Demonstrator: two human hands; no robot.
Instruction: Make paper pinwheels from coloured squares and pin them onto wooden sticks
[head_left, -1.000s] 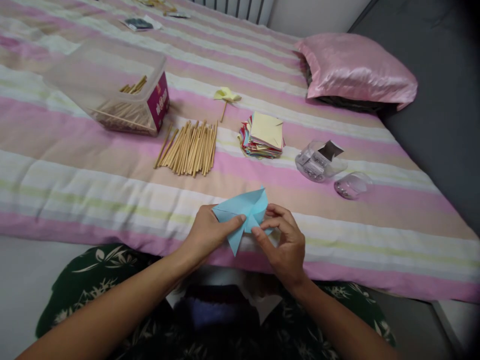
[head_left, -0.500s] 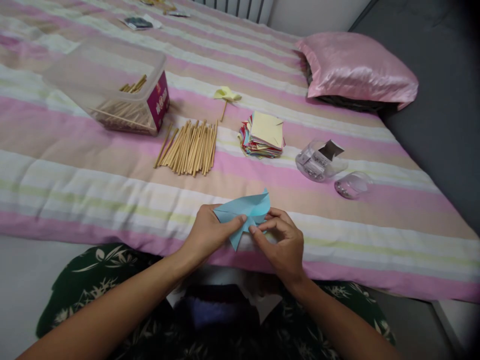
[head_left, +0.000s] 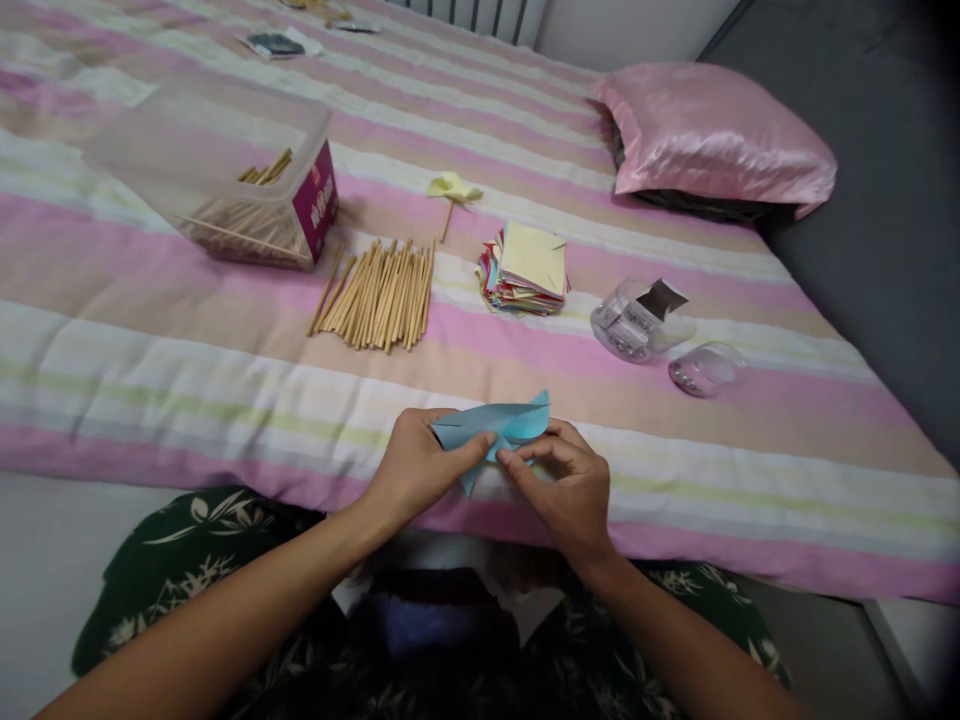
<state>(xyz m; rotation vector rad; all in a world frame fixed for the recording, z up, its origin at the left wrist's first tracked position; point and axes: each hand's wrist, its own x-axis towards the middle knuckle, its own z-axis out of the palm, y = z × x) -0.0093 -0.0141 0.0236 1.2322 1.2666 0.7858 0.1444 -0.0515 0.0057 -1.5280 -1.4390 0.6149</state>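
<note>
Right between the two hands sits a folded sheet of blue paper (head_left: 496, 424), held just above the near edge of the bed (head_left: 150, 350). The left hand (head_left: 415, 468) grasps the paper's left side, thumb lying on top and pointing toward the middle. The right hand (head_left: 566, 488) pinches the paper's lower middle with thumb and forefinger, the other fingers curled beneath. One point of the paper sticks out past the right hand's knuckles, away from the person, and another point hangs down between the two thumbs.

Beyond the left hand, well apart from it, lies a loose bundle of wooden sticks (head_left: 379, 295) on the striped bedcover. Farther off and to the left of that stands a clear plastic box (head_left: 217, 170) with more sticks inside. Beyond the right hand rests a stack of coloured paper squares (head_left: 526, 270), and past the stack a small yellow paper shape on a stick (head_left: 452, 190). To the right of the right hand, farther up the bed, are two small clear tubs (head_left: 637, 322). A pink pillow (head_left: 712, 140) lies at the far right.
</note>
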